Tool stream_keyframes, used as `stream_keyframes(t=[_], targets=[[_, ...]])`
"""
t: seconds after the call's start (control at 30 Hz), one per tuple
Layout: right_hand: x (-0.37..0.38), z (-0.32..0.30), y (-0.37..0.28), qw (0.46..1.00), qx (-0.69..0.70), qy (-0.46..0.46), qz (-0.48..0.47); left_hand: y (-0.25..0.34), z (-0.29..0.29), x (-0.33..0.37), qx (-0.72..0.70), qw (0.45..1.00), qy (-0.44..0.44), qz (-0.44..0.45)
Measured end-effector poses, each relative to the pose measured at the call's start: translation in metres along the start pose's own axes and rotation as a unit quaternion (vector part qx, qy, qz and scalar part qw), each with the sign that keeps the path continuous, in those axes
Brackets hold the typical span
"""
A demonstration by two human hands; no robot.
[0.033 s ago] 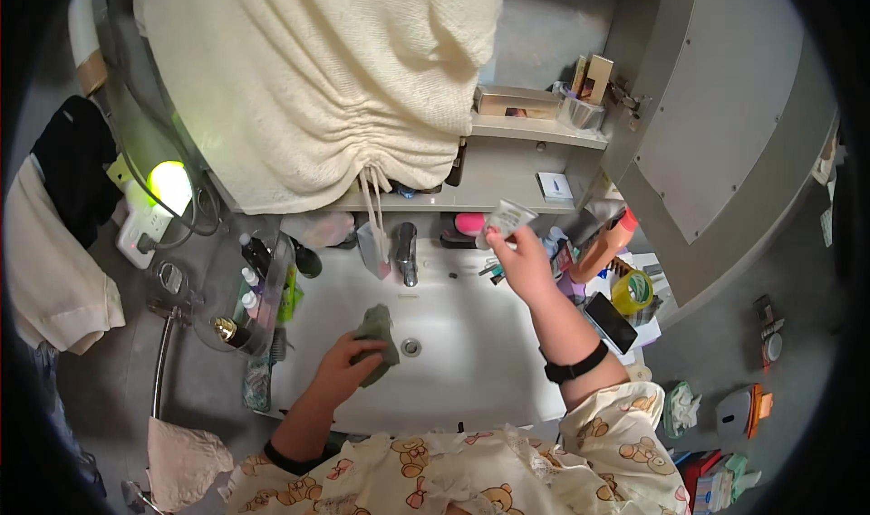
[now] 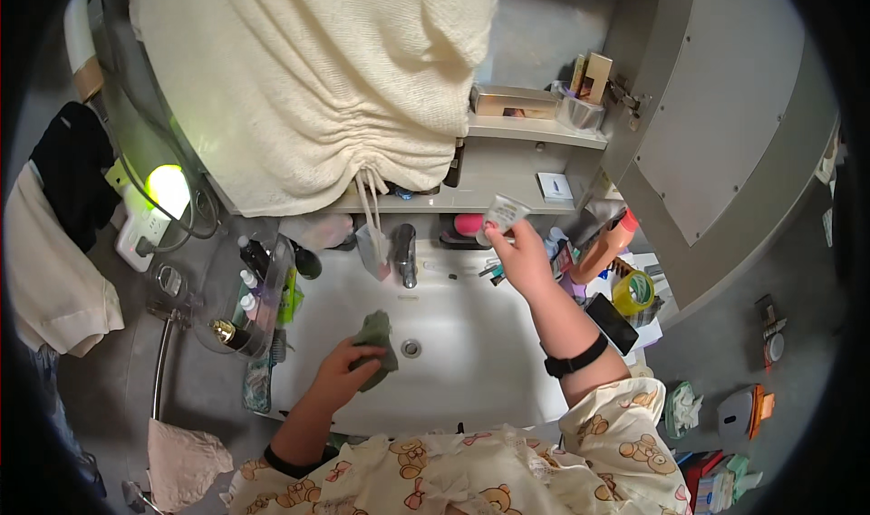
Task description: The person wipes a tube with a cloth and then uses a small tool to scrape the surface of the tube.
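Observation:
Over the left half of the white sink (image 2: 471,370), my left hand (image 2: 344,366) is closed on a crumpled grey-green cloth (image 2: 375,334). The cloth hangs left of the drain (image 2: 410,348). My right hand (image 2: 520,254) is raised over the sink's back right edge, its fingers closed round a whitish squeeze tube (image 2: 505,214). The tube's wide flat end points up and away from me; its other end is hidden by my fingers. A pink oval thing (image 2: 468,224) lies just left of the tube. The tap (image 2: 406,254) stands between my hands at the back.
A clear bin of bottles (image 2: 245,288) stands at the left rim. A cream knitted garment (image 2: 317,89) hangs above the tap. At right are an orange bottle (image 2: 605,243), yellow tape roll (image 2: 632,291) and phone (image 2: 611,323). An open cabinet door (image 2: 725,107) juts out upper right.
My right hand and the tube have shifted very slightly left and up. The cloth in my left hand has dipped a little at its top. Both grips look the same.

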State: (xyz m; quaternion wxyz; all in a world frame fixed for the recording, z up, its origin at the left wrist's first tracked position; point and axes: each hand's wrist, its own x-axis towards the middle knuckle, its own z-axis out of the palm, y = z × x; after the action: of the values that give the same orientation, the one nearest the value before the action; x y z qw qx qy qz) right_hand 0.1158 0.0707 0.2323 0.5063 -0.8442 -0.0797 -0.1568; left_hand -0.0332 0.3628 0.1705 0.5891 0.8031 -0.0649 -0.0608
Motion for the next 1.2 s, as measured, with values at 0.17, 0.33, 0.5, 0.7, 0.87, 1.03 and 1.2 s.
stream_keyframes(t=[0.17,0.33,0.5,0.7,0.87,1.03,1.2], targets=[[0.042,0.001,0.016,0.999,-0.034,0.009,-0.029,-0.001,-0.001,-0.024,-0.010,0.993,0.015,-0.112],[0.074,0.009,0.026,0.999,-0.024,-0.009,-0.029,0.003,-0.010,-0.036,0.048,0.991,0.063,-0.108],[0.098,0.017,0.026,0.999,-0.024,-0.001,-0.027,0.003,-0.010,-0.043,0.007,0.985,0.104,-0.141],[0.122,0.027,0.035,0.999,-0.037,-0.010,-0.013,0.013,-0.008,-0.047,0.000,0.980,0.120,-0.158],[0.137,0.032,0.038,0.998,-0.063,-0.009,0.017,0.008,-0.013,-0.054,-0.002,0.977,0.137,-0.162],[0.148,0.040,0.045,0.995,-0.102,0.001,0.011,0.010,-0.015,-0.058,-0.028,0.970,0.145,-0.194],[0.146,0.039,0.046,0.997,-0.081,-0.005,-0.008,0.006,-0.016,-0.059,-0.031,0.972,0.147,-0.182]])
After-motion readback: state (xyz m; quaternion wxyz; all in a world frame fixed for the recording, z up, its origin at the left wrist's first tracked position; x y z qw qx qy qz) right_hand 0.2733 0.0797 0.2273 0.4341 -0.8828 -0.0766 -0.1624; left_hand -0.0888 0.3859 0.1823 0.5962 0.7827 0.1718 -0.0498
